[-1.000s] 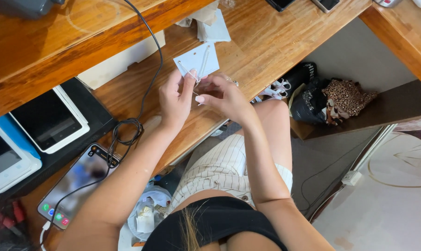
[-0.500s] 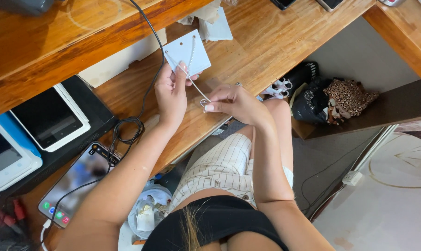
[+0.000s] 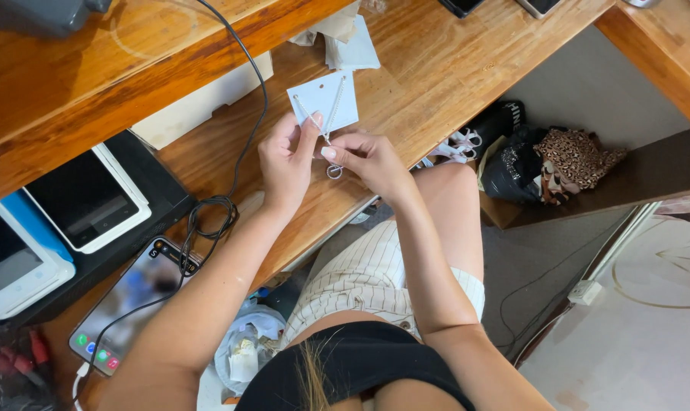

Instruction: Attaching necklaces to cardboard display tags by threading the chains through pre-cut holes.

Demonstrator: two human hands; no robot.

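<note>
Necklace card (image 3: 324, 101) pinched in left hand (image 3: 285, 160); right hand (image 3: 369, 156) fingers closed on its chain (image 3: 331, 144).

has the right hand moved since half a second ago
Yes. The right hand has come back in toward the white card, away from the desk's near edge, closing up beside the left hand.

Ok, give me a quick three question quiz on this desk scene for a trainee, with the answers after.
1. True or false: the left hand holds the pale blue card.
2. What hangs from the right hand? A) scissors B) a small ring pendant on a thin chain C) a pen
3. Which surface does the card sit above?

Key: 1 true. 2 B. 3 the wooden desk.
</note>
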